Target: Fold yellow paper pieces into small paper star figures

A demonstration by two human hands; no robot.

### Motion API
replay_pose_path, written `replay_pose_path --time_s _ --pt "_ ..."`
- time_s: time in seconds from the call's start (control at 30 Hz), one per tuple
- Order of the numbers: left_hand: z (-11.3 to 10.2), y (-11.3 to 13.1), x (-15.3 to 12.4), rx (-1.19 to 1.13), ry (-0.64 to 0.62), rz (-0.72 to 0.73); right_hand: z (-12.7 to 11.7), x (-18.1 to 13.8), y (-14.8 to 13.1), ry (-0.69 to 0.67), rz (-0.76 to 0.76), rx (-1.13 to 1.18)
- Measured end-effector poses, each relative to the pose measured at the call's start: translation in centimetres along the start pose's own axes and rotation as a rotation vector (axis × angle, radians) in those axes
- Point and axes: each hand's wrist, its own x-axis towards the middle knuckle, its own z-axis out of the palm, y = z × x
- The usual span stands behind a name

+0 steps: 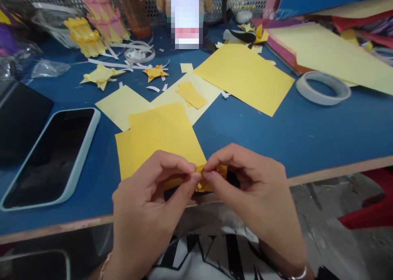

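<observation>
Between both thumbs and forefingers I pinch a small folded piece of yellow paper point(200, 186) at the table's front edge. My left hand point(153, 202) is closed on its left side, and my right hand point(248, 190) on its right, fingertips almost touching. Much of the fold is hidden behind my fingers. Just beyond my left hand lie stacked yellow paper squares point(159, 136). Paler yellow sheets point(123, 104) stick out behind them, with small yellow strips point(192, 95) on top. A larger yellow square point(245, 77) rests farther back to the right.
A phone in a light blue case point(52, 157) lies at left. A roll of tape point(323, 87) sits at right beside stacked coloured sheets point(334, 50). Folded paper stars point(101, 76), pink and yellow paper models point(104, 18), white paper scraps and a blurred-out patch are at the back.
</observation>
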Motion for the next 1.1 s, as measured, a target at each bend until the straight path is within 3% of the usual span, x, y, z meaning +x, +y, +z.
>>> replay_pose_path --time_s 0.13,0.43,0.73,0.93,1.1 --pt "0.25 -0.07 -0.09 -0.007 0.026 -0.009 0.03 0.17 0.06 -0.019 -0.002 -0.004" --pt "0.05 -0.54 0.04 0.076 -0.001 0.127 0.20 0.08 0.13 0.013 -0.051 -0.087" --pt "0.23 -0.39 0.14 0.021 0.042 0.121 0.05 0.06 0.34 -0.039 -0.034 0.032" --pt "0.26 -0.55 0.06 0.061 -0.055 0.070 0.14 -0.07 0.31 0.009 -0.011 0.066" --pt "0.47 -0.51 0.03 0.040 -0.035 0.048 0.09 -0.08 0.31 0.006 -0.030 0.008"
